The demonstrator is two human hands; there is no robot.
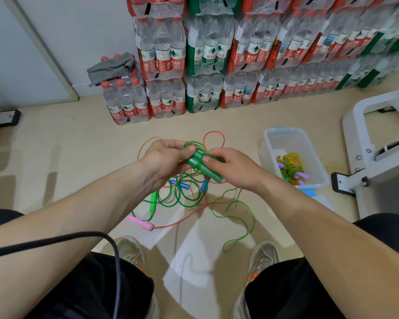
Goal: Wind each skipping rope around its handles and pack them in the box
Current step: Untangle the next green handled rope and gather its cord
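Note:
Two translucent green handles (202, 165) lie side by side between my hands, above the floor. My right hand (234, 168) grips the pair from the right. My left hand (165, 161) pinches coils of the green rope (190, 145) at the handles' far end. The rest of that green rope (242, 221) trails down to the floor. Below lie tangled ropes: one with blue handles (184, 186), a bright green handle (153, 202) and a pink handle (141, 223) on a red rope. A clear plastic box (271, 143) at the right holds a wound rope with purple handles (293, 170).
Stacked packs of water bottles (217, 54) line the wall ahead, with a grey cloth (112, 66) on one pack. A white metal frame (378, 139) stands at the right. My knees and shoes (264, 255) are below, and a black cable (111, 242) crosses my left arm.

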